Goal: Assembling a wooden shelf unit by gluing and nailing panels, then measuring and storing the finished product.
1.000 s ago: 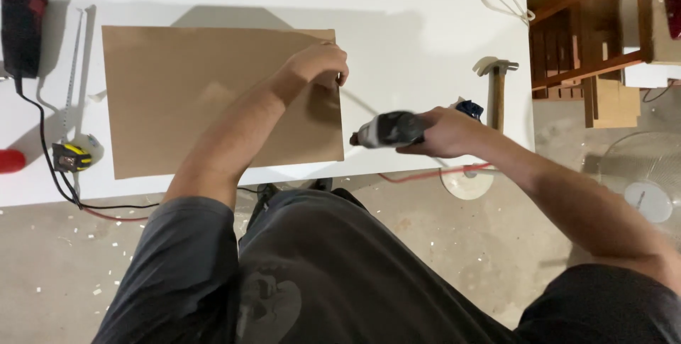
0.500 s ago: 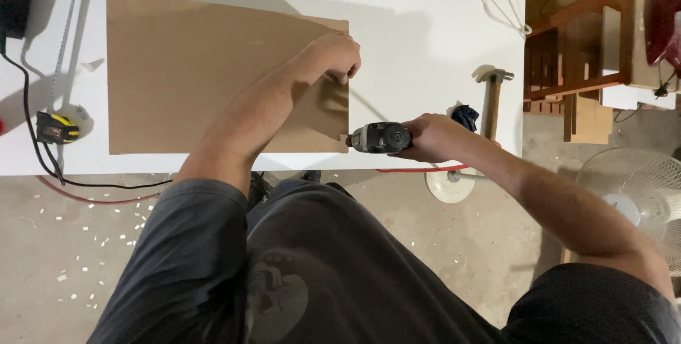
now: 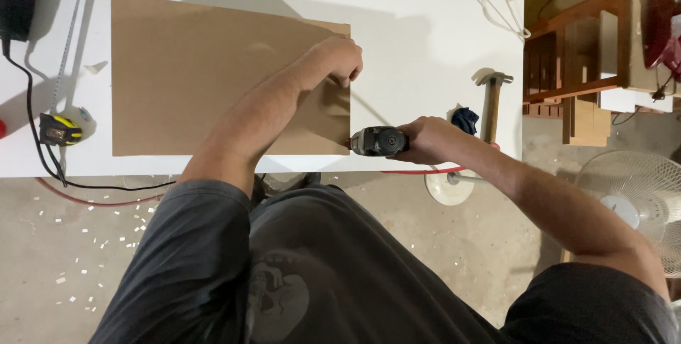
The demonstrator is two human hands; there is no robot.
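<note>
Right hand (image 3: pixel 429 138) gripping drill (image 3: pixel 379 141) at board (image 3: pixel 213 74) edge, frame centre; left hand (image 3: pixel 340 60) curled, pressing board on bench (image 3: pixel 425 39).

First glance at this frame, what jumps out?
A big brown board lies flat on the white table, taking up most of it. The left hand presses down near the board's right edge, while the right hand holds a small power tool at the board's near right corner. A hammer lies further right, and a tape measure sits at the table's left end.
</note>
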